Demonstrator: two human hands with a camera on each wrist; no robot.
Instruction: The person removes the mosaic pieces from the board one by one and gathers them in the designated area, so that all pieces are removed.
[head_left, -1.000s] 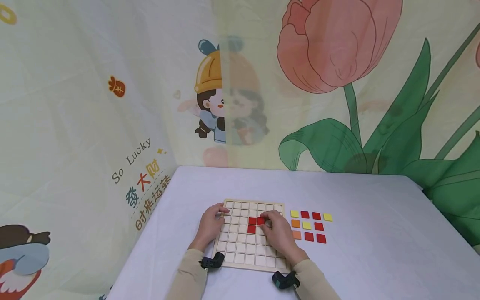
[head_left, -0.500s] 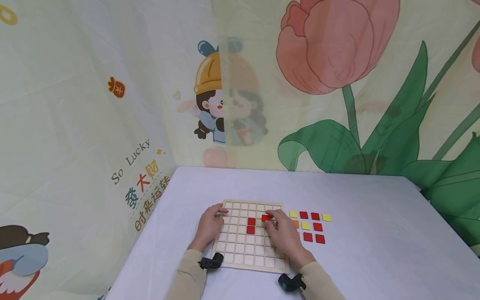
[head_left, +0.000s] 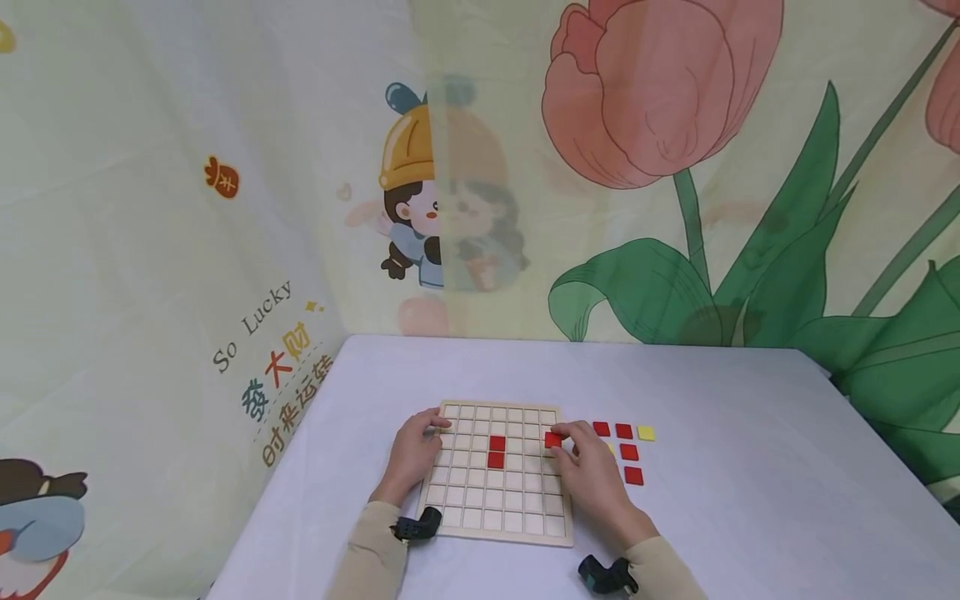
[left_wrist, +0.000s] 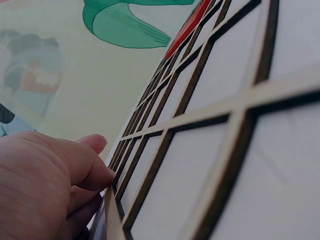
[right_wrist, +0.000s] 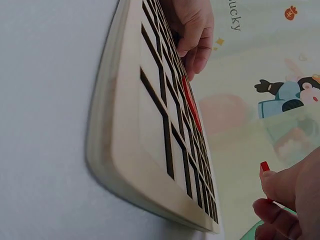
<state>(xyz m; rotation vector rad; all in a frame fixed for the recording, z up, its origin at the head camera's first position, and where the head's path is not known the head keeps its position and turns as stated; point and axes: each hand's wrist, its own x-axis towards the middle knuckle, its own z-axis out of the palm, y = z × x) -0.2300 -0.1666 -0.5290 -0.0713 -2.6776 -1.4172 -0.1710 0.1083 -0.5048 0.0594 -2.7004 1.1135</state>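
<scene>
A pale wooden grid board lies on the white table. Two red square tiles sit in its cells, one behind the other. My left hand holds the board's left edge; in the left wrist view a fingertip presses the rim. My right hand pinches a third red tile between thumb and fingers, over the board's right rim. From the right wrist view, that tile stands out from the fingertips, raised above the board.
Several loose tiles lie right of the board, among them a red tile and a yellow tile; the right hand covers others. White cloth covers the table. Behind stands a printed curtain. Each wrist wears a black camera.
My right hand has lifted the red tile off its cell beside the other two and carried it rightward to the board's edge. The left hand keeps its place; the head view shifts slightly.
</scene>
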